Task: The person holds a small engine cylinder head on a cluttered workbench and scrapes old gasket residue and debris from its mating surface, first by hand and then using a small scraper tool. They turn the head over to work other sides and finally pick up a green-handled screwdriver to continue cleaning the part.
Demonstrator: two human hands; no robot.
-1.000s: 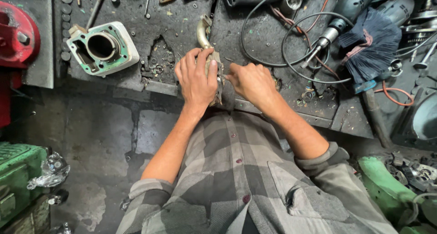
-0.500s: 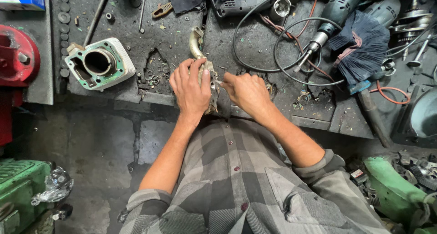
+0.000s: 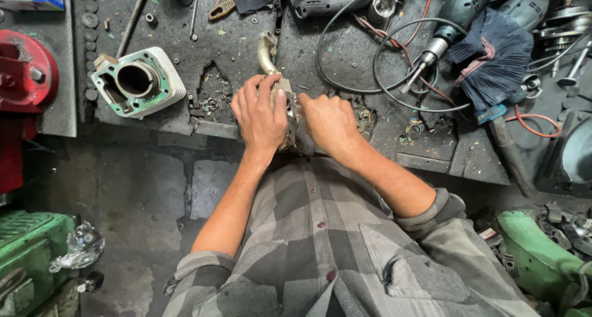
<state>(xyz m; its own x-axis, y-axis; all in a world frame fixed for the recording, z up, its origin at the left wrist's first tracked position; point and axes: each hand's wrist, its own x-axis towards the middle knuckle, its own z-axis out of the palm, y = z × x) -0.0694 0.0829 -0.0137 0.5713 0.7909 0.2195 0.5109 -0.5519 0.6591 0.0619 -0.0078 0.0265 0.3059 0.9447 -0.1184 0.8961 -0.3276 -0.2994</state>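
Note:
My left hand [image 3: 260, 115] grips a dull metal engine part with a curved pipe [image 3: 269, 57] rising from its top, held at the front edge of a dirty workbench [image 3: 345, 58]. My right hand [image 3: 328, 123] presses against the right side of the same part, fingers curled around it. Most of the part's body is hidden between the two hands. My grey checked shirt fills the lower frame.
A white engine cylinder [image 3: 137, 82] with a green gasket face lies to the left. Power drills [image 3: 459, 15], coiled cables [image 3: 370, 58], a dark brush [image 3: 496, 55] and loose washers lie on the bench. Red machinery [image 3: 24, 76] stands far left; green machines [image 3: 31, 249] flank my lap.
The view has shifted slightly, so bench and hands sit a little lower and left in frame. Both hands have kept their hold on the metal part.

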